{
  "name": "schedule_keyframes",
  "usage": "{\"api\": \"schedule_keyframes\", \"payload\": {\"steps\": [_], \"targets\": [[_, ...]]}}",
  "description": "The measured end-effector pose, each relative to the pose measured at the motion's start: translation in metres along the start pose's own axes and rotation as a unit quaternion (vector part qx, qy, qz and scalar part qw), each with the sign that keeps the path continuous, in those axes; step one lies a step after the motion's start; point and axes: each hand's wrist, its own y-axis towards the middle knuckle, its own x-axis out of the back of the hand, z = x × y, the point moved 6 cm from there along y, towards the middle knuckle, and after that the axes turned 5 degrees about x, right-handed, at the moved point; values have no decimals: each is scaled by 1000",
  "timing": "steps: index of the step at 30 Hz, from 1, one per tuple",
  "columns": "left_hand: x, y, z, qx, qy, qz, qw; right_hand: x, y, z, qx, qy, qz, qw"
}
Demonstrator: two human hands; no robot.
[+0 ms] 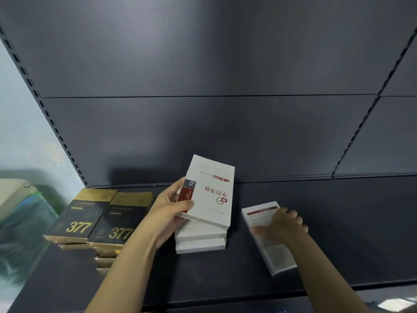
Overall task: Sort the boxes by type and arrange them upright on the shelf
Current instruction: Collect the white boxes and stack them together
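My left hand (167,211) grips a white box with red print (211,195) by its left edge, tilted up above a short stack of white boxes (200,241) lying flat on the dark shelf (338,222). Over to the right my right hand (285,224) lies on another white box (268,240) that is flat on the shelf, fingers curled over its far half. To the left, black-and-gold boxes marked 377 (77,220) lie flat in two low piles, the second pile (119,224) beside the first.
The shelf's dark back panel (203,120) rises behind the boxes. A slotted upright (45,109) runs along the left side. Pale packages (20,211) sit beyond the shelf's left end. The shelf's front edge (248,294) is close to me.
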Motion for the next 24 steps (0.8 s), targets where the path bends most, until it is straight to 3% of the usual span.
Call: {"api": "schedule_keyframes", "payload": {"steps": [5,7,8,9,10,12,13,15,17,22,24], "targets": [[11,-3,-8,-37,-101,-72,992,-9,-13,26,66,-37,-11,997],[12,-4,-11,-36,-122,-117,985,1,-10,21,69,42,-20,997],[14,-6,-11,-26,-126,-142,982,7,-9,18,73,133,-15,988],[15,-7,-11,-10,-125,-161,979,15,-11,15,82,266,-7,961],[16,-8,-10,8,-120,-170,978,23,-14,14,95,417,5,904],[12,-9,-8,44,-103,-167,980,39,-25,16,120,656,66,742],[8,-9,-7,59,-95,-161,981,47,-30,15,128,713,88,683],[0,-9,-8,80,-72,-148,983,57,-35,10,126,756,102,634],[-5,-10,-14,89,-32,-142,985,63,-37,8,147,751,105,635],[3,-12,-36,34,8,-143,989,67,-38,6,206,660,104,715],[6,-13,-42,16,5,-142,990,69,-37,4,202,650,86,728]]}}
